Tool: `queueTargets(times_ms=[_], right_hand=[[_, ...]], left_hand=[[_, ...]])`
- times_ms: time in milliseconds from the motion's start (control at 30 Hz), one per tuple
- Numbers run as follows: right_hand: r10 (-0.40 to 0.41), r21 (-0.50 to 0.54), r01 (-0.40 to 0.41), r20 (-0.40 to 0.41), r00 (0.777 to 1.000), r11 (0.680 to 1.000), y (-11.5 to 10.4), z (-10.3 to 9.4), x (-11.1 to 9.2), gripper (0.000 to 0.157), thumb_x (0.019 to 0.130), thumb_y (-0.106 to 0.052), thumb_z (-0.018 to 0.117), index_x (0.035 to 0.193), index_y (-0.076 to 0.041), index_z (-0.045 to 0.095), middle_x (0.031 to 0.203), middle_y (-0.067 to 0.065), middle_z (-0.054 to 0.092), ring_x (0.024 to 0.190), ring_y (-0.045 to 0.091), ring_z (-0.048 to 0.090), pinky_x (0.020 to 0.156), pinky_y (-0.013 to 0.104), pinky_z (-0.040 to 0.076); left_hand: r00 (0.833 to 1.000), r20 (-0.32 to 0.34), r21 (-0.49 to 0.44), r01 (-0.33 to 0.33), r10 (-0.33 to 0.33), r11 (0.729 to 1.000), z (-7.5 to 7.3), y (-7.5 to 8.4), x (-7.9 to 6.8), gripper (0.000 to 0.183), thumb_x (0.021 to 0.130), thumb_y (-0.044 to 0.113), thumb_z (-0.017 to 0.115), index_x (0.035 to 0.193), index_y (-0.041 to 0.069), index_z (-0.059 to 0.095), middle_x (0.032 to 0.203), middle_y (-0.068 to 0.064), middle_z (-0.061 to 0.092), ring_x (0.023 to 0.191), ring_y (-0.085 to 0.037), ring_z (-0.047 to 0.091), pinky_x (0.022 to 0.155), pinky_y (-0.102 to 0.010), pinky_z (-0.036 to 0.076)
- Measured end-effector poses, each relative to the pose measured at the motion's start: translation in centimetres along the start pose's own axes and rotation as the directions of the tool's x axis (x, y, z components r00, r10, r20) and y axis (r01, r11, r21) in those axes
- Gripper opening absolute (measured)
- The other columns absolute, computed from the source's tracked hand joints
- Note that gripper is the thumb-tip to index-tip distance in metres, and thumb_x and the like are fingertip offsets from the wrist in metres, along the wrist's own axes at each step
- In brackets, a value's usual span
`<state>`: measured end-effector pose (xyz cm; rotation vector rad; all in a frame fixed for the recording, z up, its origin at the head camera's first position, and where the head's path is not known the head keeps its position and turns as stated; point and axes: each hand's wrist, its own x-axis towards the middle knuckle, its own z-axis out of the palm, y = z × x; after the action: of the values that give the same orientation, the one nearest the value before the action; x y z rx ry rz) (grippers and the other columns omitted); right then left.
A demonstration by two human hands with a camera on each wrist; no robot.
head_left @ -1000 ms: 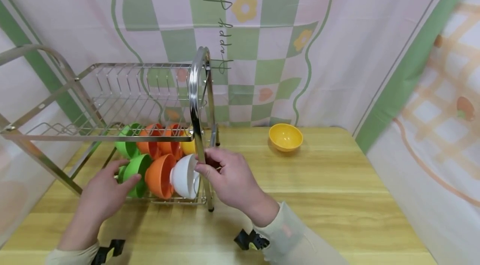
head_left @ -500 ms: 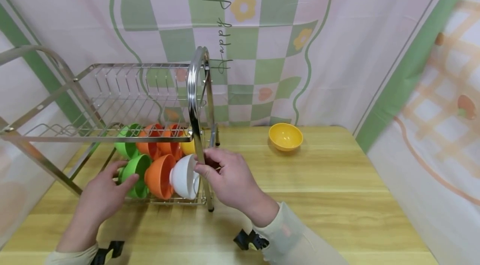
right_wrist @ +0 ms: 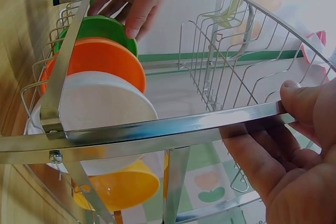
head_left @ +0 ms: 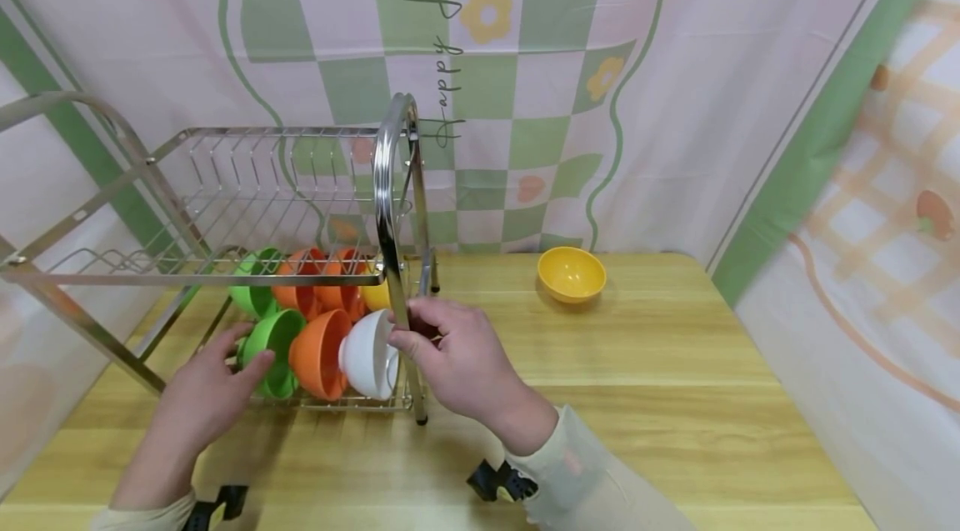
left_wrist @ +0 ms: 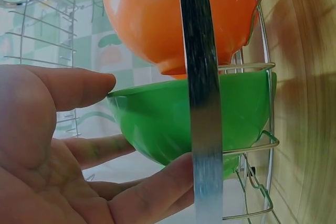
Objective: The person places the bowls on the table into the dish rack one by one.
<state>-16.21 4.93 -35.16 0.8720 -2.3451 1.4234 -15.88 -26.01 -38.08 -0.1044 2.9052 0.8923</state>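
A green bowl [head_left: 272, 352] stands on edge at the left end of the front row in the lower tier of a metal dish rack [head_left: 390, 206]. My left hand [head_left: 208, 381] holds that bowl, thumb at its rim and fingers behind its outside, as the left wrist view shows. To its right, an orange bowl [head_left: 321, 354] and a white bowl [head_left: 369, 354] stand tilted in the same row. My right hand [head_left: 463, 360] grips the rack's right front post, thumb on one side and fingers curled behind; in the right wrist view the post [right_wrist: 173, 129] crosses between them.
Behind the front row stand another green bowl [head_left: 253, 285], two orange bowls [head_left: 298, 285] and a yellow one [head_left: 377, 293], partly hidden by the upper tier. A separate yellow bowl [head_left: 572, 274] sits upright on the wooden table [head_left: 637, 398] right of the rack. A patterned cloth [head_left: 487, 89] hangs behind.
The held green bowl and my left thumb have shifted very slightly left in the head view. My right hand stays on the post.
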Motion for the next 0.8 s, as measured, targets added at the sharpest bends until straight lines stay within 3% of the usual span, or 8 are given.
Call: queueTargets(times_ms=[167,433,600,800], right_hand=[[-0.001,-0.004,0.001,0.0,1.0,1.0,0.0,0.0,0.0,0.006,0.096,-0.019,0.069,0.101,-0.016,0.07,0.08,-0.014,0.059,0.067,0.007,0.053,0.056,0.027,0.049],[0.027,0.016,-0.027,0.005,1.0,1.0,0.0,0.1,-0.1,0.007,0.096,-0.022,0.069,0.101,-0.018,0.071,0.077,-0.014,0.058,0.066,0.008,0.052,0.055,0.027,0.048],[0.047,0.035,-0.047,0.001,0.999,0.998,0.0,0.1,-0.1,0.007,0.095,-0.023,0.07,0.1,-0.019,0.071,0.074,-0.013,0.057,0.065,0.009,0.051,0.054,0.028,0.046],[0.081,0.029,-0.081,0.003,0.997,0.996,0.0,0.1,-0.2,0.005,0.095,-0.025,0.07,0.096,-0.02,0.071,0.073,-0.012,0.057,0.064,0.01,0.052,0.055,0.028,0.046]], left_hand=[[1.0,0.013,-0.019,0.004,-0.004,1.0,0.0,0.1,-0.2,0.084,0.1,0.062,0.041,0.157,0.003,0.021,0.14,-0.038,0.042,0.114,-0.054,0.054,0.068,-0.052,0.055],[0.998,-0.05,-0.005,-0.023,0.023,1.0,0.0,0.2,-0.9,0.088,0.1,0.062,0.039,0.157,-0.001,0.016,0.145,-0.04,0.032,0.119,-0.059,0.045,0.081,-0.074,0.042],[0.991,-0.126,-0.046,-0.059,0.053,0.997,-0.2,0.8,-1.7,0.087,0.102,0.057,0.044,0.156,-0.003,0.013,0.145,-0.039,0.033,0.118,-0.058,0.046,0.084,-0.071,0.043],[0.974,-0.167,-0.126,-0.172,0.15,0.977,-0.4,2.5,-2.7,0.078,0.103,0.049,0.049,0.157,0.002,0.02,0.148,-0.032,0.036,0.121,-0.053,0.048,0.09,-0.065,0.047]])
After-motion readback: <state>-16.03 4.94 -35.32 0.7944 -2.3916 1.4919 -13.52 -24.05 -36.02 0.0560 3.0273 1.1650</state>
